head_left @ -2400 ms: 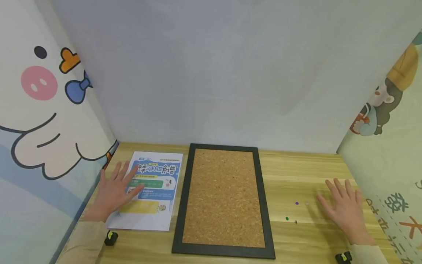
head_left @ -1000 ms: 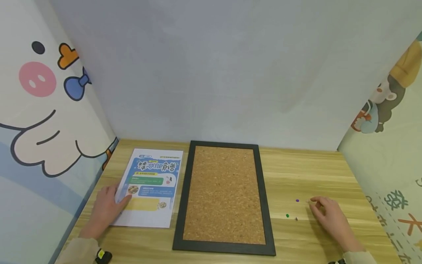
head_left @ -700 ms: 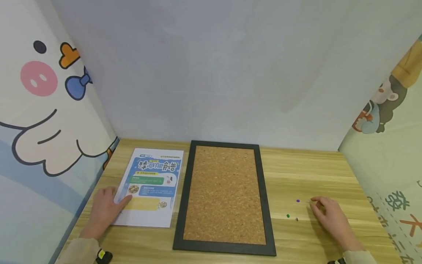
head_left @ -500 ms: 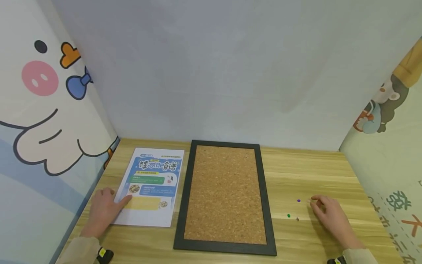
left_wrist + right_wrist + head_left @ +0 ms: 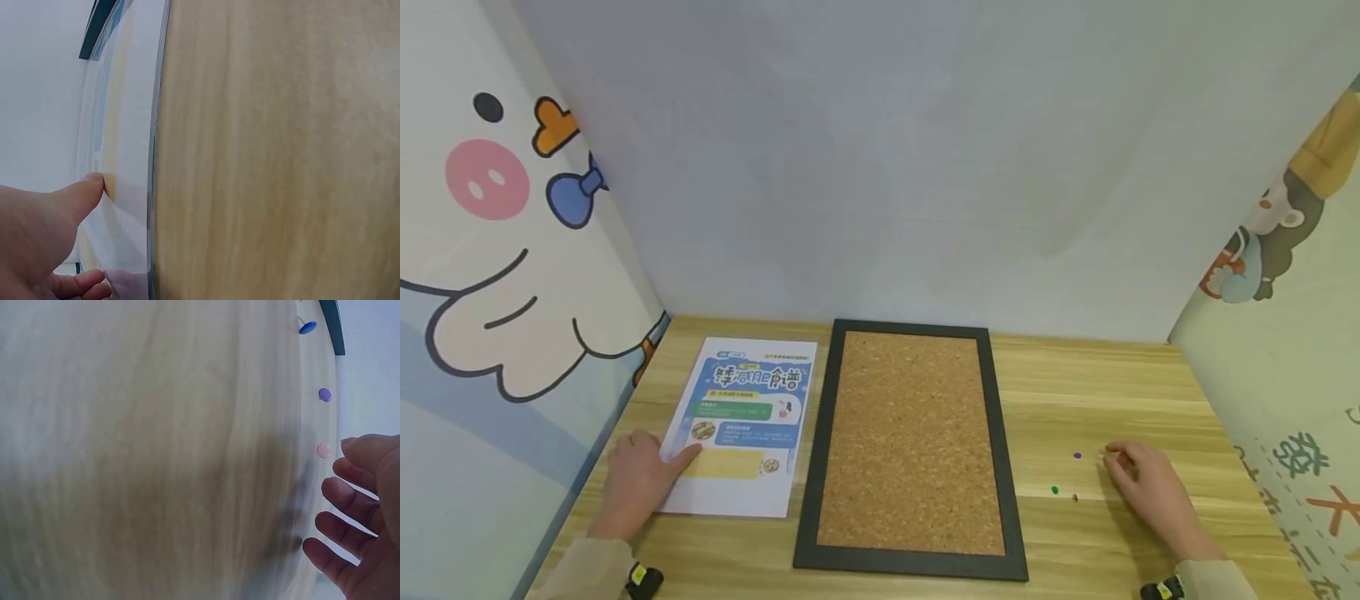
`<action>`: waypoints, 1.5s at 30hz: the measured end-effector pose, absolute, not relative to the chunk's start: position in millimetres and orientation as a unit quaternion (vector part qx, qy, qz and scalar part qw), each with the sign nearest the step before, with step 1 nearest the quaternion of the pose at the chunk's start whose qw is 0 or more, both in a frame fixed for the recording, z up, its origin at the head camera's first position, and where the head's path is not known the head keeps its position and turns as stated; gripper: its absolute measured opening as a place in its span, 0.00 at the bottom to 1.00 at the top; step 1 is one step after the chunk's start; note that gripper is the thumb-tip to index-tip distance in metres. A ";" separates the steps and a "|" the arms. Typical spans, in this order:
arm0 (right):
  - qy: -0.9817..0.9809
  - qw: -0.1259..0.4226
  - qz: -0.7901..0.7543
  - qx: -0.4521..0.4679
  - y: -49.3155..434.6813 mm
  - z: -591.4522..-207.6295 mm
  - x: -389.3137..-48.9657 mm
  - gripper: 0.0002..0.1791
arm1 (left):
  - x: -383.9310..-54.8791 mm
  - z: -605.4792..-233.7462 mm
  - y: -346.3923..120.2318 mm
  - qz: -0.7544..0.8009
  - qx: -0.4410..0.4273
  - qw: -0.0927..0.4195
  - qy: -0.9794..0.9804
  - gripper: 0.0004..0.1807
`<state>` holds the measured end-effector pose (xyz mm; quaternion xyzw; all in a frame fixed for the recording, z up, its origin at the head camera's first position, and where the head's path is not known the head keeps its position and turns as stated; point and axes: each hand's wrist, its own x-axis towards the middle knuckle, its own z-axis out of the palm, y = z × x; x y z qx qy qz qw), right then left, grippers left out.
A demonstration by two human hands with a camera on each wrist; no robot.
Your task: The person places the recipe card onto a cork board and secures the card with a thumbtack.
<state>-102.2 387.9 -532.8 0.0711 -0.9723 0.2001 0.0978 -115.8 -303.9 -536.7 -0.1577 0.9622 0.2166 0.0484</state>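
Observation:
A laminated printed sheet (image 5: pixel 745 492) lies on the left of the table. My left hand (image 5: pixel 634 483) is at its left edge, with the thumb (image 5: pixel 84 195) on top and the fingers curled at the edge, seemingly pinching it. On the right, my right hand (image 5: pixel 1153 487) hovers with fingers loosely bent beside a pale pink thumbtack (image 5: pixel 323 450). Its thumb is a little apart from that tack in the right wrist view. Nearby lie a purple thumbtack (image 5: pixel 1077 456), a green thumbtack (image 5: pixel 1055 490) and a blue thumbtack (image 5: pixel 307 327) tipped on its side.
A cork board (image 5: pixel 913 442) with a black frame lies flat in the middle, between the sheet and the tacks. Behind the wooden table (image 5: pixel 1105 383) hangs a plain pale backdrop (image 5: pixel 880 167). Cartoon-printed panels stand at both sides.
Both hands were spread flat 2.4 seconds ago. The left has drawn back to the sheet's edge, and the right has bent its fingers beside the pink tack. Since one second ago, both barely move.

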 end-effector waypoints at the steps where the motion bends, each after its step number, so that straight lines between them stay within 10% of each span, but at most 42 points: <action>1: -0.973 0.094 0.201 0.069 388.0 -532.8 -102.5 0.10 | -115.7 -536.3 -303.3 0.212 -0.152 0.044 0.964 0.41; 45: -0.973 0.086 0.207 0.060 387.7 -532.6 -109.3 0.03 | -133.1 -549.7 -349.0 0.448 -0.267 0.113 0.845 0.27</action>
